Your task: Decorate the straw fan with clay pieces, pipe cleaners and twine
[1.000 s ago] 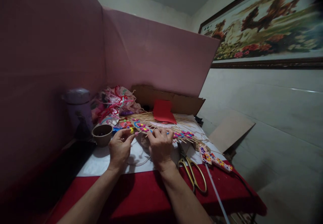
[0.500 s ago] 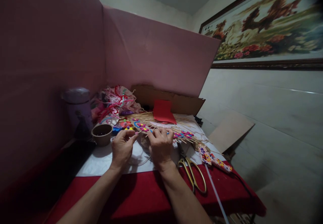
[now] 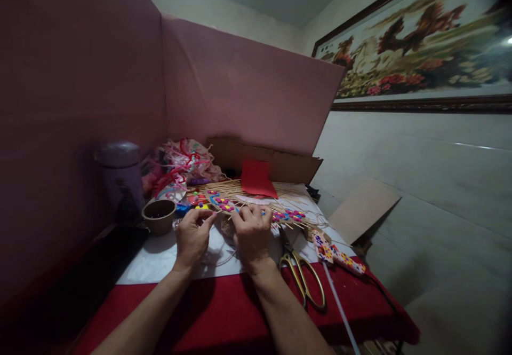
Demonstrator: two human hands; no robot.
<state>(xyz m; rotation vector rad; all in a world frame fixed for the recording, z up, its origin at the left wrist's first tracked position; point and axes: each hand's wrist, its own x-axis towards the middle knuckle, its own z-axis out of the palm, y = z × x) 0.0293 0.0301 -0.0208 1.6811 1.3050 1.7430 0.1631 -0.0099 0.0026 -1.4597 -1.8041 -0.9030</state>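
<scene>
My left hand (image 3: 192,236) is closed in a pinch, thumb against forefinger, near the left part of a decorated strip. What sits at its fingertips is too small to make out. My right hand (image 3: 253,235) grips the strip at its middle, fingers bent over it and hiding that part. The strip (image 3: 222,203) carries rows of small magenta, blue and yellow pompoms, with thin straw-coloured sticks poking out along its edges. Beneath it, between my hands, a ball of twine (image 3: 228,227) is partly visible. Gold-handled scissors (image 3: 302,277) lie just right of my right hand.
A glue gun (image 3: 340,256) with flowered covering and a long glue stick lies at right. On the left stand a brown cup (image 3: 159,217) and a purple tumbler (image 3: 122,184). Behind are pipe cleaners (image 3: 182,168), thin sticks, red paper (image 3: 258,179) and cardboard (image 3: 296,167).
The view has shifted slightly. Both hands keep nearly the same pose, the left pinching and the right on the pompom strip.
</scene>
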